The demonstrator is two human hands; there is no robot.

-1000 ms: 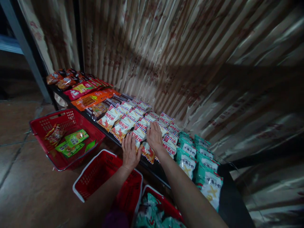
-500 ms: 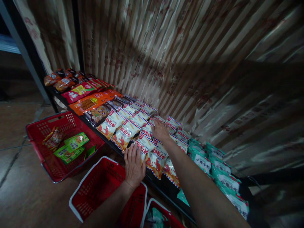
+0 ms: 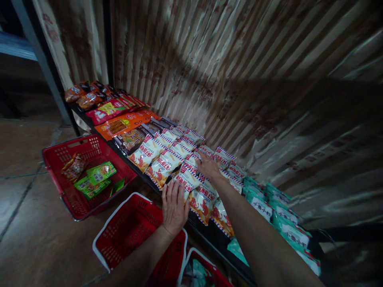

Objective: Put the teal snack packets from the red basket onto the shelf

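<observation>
Rows of white snack bags (image 3: 164, 164) with red lettering and striped edges lie on a black shelf (image 3: 206, 235). My left hand (image 3: 174, 205) rests with fingers stretched out on the lower part of a front-row snack bag (image 3: 187, 180). Farther back, my right hand (image 3: 208, 166) reaches over the front row and touches bags in the rows behind. Its fingers look spread, though their tips are partly hidden among the packaging. Beside my right forearm lie more white bags (image 3: 222, 215).
Green bags (image 3: 263, 207) fill the shelf's right end; orange (image 3: 127, 122) and brown packs (image 3: 130, 139) lie left. Below stand a red basket (image 3: 54, 175) with several packets, a white-rimmed red basket (image 3: 100, 235) and another basket (image 3: 196, 252) holding green bags. Corrugated sheeting (image 3: 191, 71) backs the shelf.
The whole view has shifted slightly, so shelf, baskets and hands appear farther right. Both hands stay at nearly the same places on the bags.
</observation>
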